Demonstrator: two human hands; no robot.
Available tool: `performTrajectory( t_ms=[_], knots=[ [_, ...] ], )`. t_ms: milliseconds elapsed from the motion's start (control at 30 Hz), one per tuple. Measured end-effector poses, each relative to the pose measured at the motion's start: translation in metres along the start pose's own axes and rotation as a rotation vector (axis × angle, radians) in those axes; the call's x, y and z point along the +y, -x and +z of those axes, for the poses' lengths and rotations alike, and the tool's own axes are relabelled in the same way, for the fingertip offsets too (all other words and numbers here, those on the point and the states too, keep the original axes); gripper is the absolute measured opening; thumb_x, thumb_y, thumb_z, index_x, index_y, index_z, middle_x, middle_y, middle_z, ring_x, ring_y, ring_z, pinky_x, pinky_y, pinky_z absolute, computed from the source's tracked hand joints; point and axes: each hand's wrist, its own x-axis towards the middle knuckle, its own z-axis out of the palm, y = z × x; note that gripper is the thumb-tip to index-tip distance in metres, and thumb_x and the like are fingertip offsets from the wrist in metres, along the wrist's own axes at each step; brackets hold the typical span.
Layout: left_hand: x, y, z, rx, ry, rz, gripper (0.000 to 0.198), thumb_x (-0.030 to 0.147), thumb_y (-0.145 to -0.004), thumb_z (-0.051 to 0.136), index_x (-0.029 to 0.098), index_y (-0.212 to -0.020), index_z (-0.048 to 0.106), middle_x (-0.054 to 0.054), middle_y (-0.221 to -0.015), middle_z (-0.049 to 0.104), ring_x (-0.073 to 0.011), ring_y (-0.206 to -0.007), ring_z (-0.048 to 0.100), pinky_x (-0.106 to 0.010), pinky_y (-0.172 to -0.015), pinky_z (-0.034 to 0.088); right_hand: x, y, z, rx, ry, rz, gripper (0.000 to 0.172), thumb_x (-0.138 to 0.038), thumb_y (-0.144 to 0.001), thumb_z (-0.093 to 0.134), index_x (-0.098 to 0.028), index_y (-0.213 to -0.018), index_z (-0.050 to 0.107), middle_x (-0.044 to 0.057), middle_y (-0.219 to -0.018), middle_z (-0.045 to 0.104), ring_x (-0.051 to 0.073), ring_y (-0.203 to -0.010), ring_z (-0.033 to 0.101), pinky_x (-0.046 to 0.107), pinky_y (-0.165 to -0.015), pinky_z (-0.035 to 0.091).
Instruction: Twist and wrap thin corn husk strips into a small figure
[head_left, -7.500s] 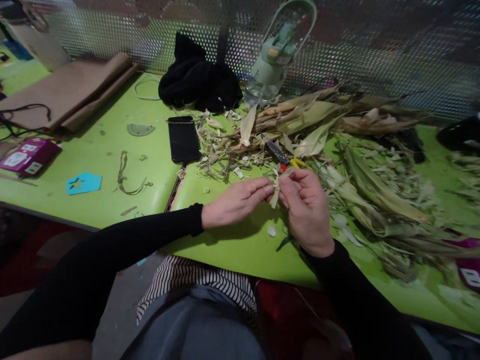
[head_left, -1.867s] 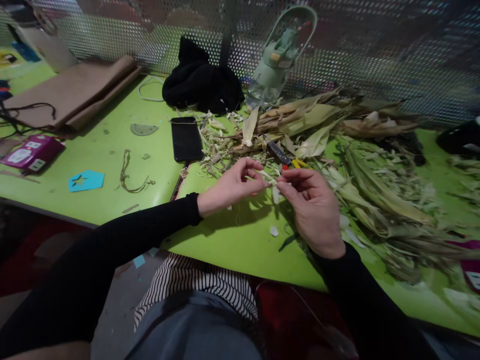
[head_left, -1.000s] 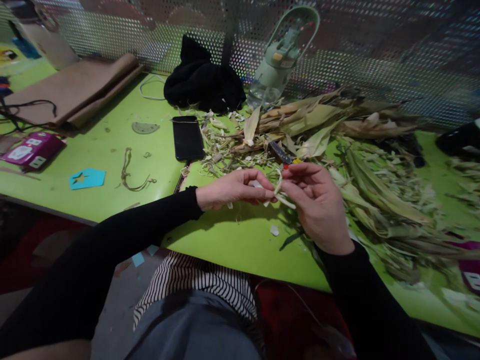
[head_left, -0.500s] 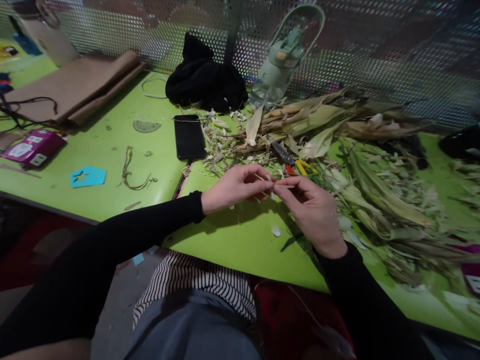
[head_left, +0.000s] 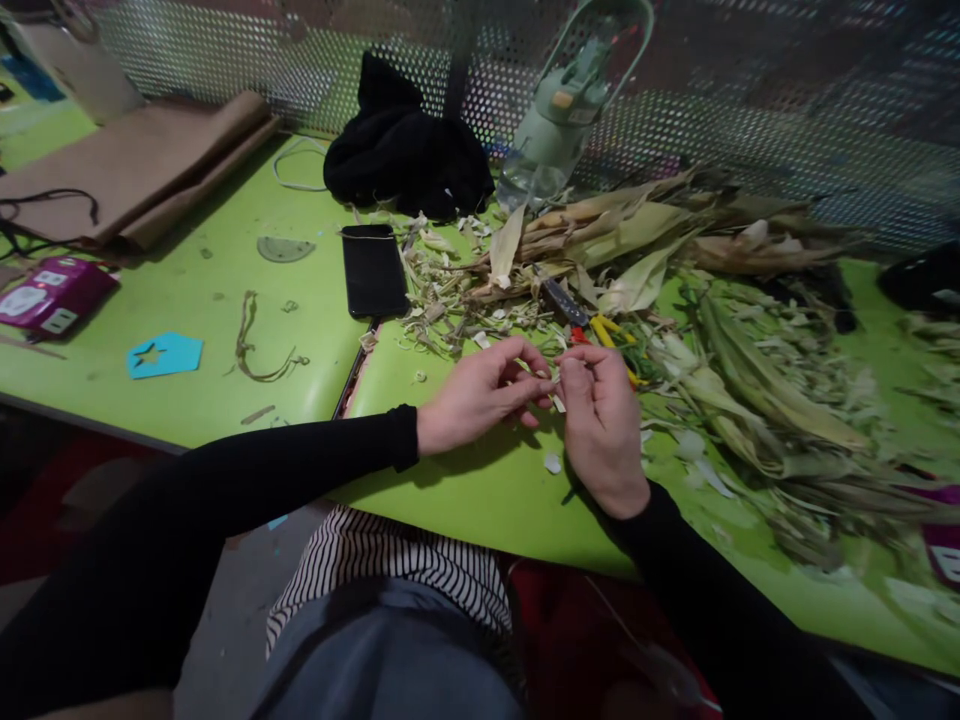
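Observation:
My left hand [head_left: 487,395] and my right hand [head_left: 604,430] meet over the green table, fingertips pinched together. Between them is a thin pale strip of corn husk [head_left: 559,403], mostly hidden by the fingers. Just beyond the hands lie a cutting tool with a dark blade [head_left: 559,298] and yellow-handled pliers or scissors [head_left: 606,330], partly covered. Behind and to the right spreads a heap of dried corn husks [head_left: 622,240], with longer green husks [head_left: 772,390] near my right hand. Small husk scraps [head_left: 442,310] are scattered about.
A black phone [head_left: 375,270] lies left of the scraps. Behind stand a green water bottle [head_left: 551,130] and a black cloth bundle [head_left: 409,150]. Further left are a twisted cord [head_left: 244,340], a blue star cutout [head_left: 165,356], a protractor [head_left: 285,249], a purple box [head_left: 56,295] and brown paper [head_left: 150,170].
My right hand has turned more upright and shifted left, its fingers curling closer. My left hand has moved slightly right and down. The view has shifted a little.

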Motion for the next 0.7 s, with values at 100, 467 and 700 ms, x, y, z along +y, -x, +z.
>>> performTrajectory(
  t_ms=[100,467,700],
  knots=[
    [0.0019,0.0,-0.0007,0.008,0.004,0.041,0.013,0.016,-0.091,0.06,0.016,-0.089,0.047,0.006,-0.069,0.062,-0.0027,-0.056,0.059,-0.014,-0.053,0.043,-0.0013,-0.0003,-0.0006,-0.052,-0.105,0.055,0.037,-0.06,-0.095,0.05,-0.024,-0.103,0.055,-0.002,-0.072,0.055,0.014,-0.059,0.053,0.029,-0.054,0.042],
    [0.0037,-0.0015,-0.0047,0.052,0.065,0.059,0.013,0.018,-0.094,0.059,0.017,-0.093,0.046,0.006,-0.069,0.062,-0.0024,-0.051,0.054,-0.015,-0.046,0.035,0.0004,-0.0048,0.0053,-0.13,-0.353,0.161,0.028,-0.05,-0.089,0.066,-0.023,-0.086,0.058,-0.002,-0.071,0.06,0.011,-0.061,0.054,0.024,-0.053,0.043],
    [0.0088,-0.0007,-0.0052,-0.04,0.048,0.046,0.011,0.016,-0.094,0.057,0.016,-0.089,0.047,0.005,-0.07,0.064,-0.0033,-0.058,0.056,-0.016,-0.053,0.037,0.0028,-0.0043,-0.0005,-0.19,-0.489,0.226,0.025,-0.049,-0.089,0.067,-0.024,-0.093,0.064,-0.005,-0.066,0.054,0.008,-0.056,0.048,0.021,-0.05,0.04]
  ],
)
